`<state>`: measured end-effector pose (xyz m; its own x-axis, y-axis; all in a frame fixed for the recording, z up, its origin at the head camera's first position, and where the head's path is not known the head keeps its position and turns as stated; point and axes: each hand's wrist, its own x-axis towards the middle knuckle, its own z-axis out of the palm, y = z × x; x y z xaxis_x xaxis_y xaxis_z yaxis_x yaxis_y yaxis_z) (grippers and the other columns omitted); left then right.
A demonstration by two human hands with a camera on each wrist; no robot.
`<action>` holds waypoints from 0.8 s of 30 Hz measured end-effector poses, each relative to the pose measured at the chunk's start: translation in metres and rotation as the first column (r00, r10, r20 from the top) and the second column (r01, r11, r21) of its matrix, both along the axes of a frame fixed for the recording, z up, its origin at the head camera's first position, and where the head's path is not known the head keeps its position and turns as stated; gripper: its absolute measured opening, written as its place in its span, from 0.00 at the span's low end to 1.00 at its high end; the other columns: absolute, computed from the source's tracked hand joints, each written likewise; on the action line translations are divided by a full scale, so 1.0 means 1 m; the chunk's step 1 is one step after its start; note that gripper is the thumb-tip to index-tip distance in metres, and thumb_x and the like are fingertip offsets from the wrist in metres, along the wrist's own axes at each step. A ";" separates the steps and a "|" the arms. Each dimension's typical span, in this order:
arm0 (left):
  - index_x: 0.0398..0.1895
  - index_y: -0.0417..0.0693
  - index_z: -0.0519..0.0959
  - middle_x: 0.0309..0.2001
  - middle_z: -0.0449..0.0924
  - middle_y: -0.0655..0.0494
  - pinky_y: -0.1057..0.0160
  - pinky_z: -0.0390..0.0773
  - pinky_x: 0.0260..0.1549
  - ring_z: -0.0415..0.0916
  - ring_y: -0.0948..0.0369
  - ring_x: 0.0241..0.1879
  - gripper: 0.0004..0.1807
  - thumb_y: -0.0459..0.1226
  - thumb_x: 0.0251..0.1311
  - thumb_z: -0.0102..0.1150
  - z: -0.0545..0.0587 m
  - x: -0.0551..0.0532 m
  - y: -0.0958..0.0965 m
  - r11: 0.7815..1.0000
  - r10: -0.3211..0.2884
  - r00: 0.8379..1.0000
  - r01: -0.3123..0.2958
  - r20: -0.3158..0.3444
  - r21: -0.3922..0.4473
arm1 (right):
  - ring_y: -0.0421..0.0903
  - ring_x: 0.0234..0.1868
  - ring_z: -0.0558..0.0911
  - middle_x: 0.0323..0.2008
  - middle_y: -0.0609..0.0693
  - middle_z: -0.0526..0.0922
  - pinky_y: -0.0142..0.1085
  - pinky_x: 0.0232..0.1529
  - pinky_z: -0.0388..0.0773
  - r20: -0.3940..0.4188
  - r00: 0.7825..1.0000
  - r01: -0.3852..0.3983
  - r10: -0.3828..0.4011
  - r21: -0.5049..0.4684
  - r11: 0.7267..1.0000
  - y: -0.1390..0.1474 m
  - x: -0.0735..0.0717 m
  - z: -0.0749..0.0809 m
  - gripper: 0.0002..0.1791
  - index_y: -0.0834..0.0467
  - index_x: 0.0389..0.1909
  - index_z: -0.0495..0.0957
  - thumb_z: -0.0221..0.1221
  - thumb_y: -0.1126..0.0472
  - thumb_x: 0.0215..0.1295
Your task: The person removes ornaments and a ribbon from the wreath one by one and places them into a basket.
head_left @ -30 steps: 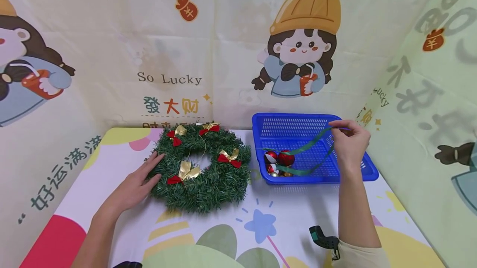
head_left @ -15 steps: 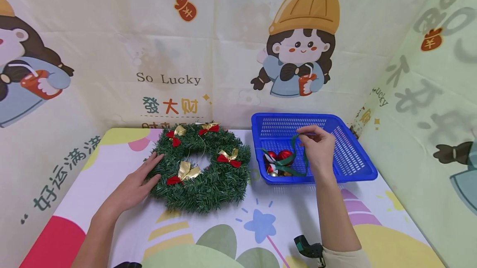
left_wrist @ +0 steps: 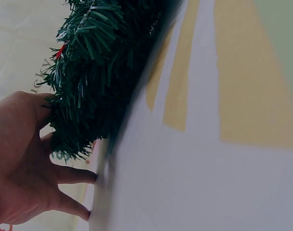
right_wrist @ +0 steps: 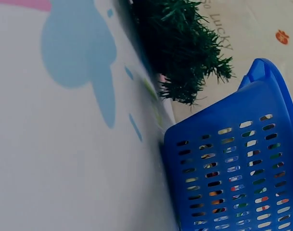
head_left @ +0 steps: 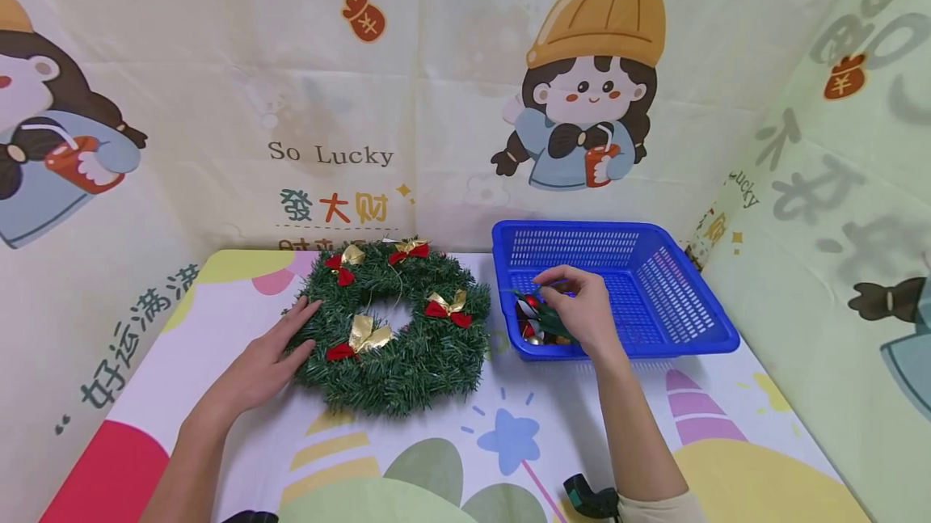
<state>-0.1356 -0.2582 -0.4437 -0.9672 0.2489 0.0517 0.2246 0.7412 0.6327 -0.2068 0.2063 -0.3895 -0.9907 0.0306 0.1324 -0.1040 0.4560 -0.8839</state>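
A green wreath [head_left: 393, 381] with several red-and-gold bows lies on the table at left centre. My left hand [head_left: 265, 361] rests against the wreath's left side, fingers spread; in the left wrist view the hand [left_wrist: 26, 163] shows beside the dark green needles. Inside the blue basket [head_left: 618, 347], my right hand [head_left: 578, 309] bends its finger and thumb together at the left end, pinching a green ribbon [head_left: 550, 321]. The ribbon lies bunched over red and white baubles [head_left: 527, 331], partly covering them. The right wrist view shows only the basket's slotted wall, with the hand hidden behind it.
The basket stands right of the wreath, near the back of the table [head_left: 436, 442], which has a printed cloth. Patterned cloth walls [head_left: 444, 86] rise behind and at both sides. A black strap device [head_left: 591, 499] sits at the right wrist.
My right hand has moved left and down with the green ribbon, from the basket's right side to over the baubles, and the ribbon has gone from stretched to bunched. My left hand has stayed still.
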 end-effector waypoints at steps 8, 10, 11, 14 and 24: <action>0.85 0.57 0.52 0.85 0.43 0.43 0.24 0.57 0.68 0.49 0.28 0.78 0.35 0.47 0.81 0.49 0.001 0.000 0.001 1.000 -0.005 1.000 0.005 0.002 -0.005 | 0.54 0.49 0.84 0.51 0.55 0.88 0.47 0.49 0.86 0.019 0.995 -0.100 0.098 0.194 0.976 0.001 0.005 0.000 0.08 0.52 0.45 0.89 0.66 0.65 0.70; 0.85 0.57 0.52 0.85 0.43 0.43 0.24 0.57 0.68 0.49 0.28 0.78 0.35 0.47 0.81 0.49 0.001 0.000 0.000 1.000 -0.003 1.000 0.003 0.003 -0.007 | 0.55 0.50 0.84 0.51 0.55 0.88 0.49 0.50 0.86 0.025 0.994 -0.113 0.110 0.208 0.972 0.001 0.006 0.002 0.09 0.52 0.45 0.89 0.66 0.65 0.69; 0.85 0.57 0.52 0.85 0.43 0.43 0.24 0.57 0.68 0.49 0.28 0.78 0.35 0.47 0.81 0.49 0.002 0.000 0.000 1.000 -0.002 1.000 0.002 0.004 -0.007 | 0.55 0.51 0.85 0.51 0.55 0.88 0.49 0.50 0.86 0.029 0.993 -0.120 0.116 0.215 0.969 0.001 0.007 0.003 0.09 0.52 0.46 0.89 0.66 0.66 0.69; 0.85 0.57 0.52 0.85 0.43 0.42 0.23 0.57 0.68 0.49 0.28 0.78 0.35 0.46 0.81 0.49 0.003 0.001 -0.001 1.000 -0.001 1.000 0.001 0.003 -0.004 | 0.57 0.51 0.85 0.52 0.57 0.87 0.49 0.49 0.87 0.035 0.990 -0.143 0.139 0.248 0.958 0.001 0.009 0.007 0.10 0.53 0.46 0.89 0.67 0.67 0.68; 0.85 0.55 0.52 0.85 0.42 0.42 0.24 0.57 0.68 0.50 0.28 0.78 0.35 0.46 0.81 0.48 0.002 0.000 0.001 1.000 0.000 1.000 0.000 0.004 -0.007 | 0.65 0.57 0.83 0.56 0.60 0.85 0.55 0.52 0.86 0.007 0.983 -0.175 0.183 0.327 0.929 0.001 0.014 0.008 0.11 0.55 0.49 0.89 0.65 0.67 0.69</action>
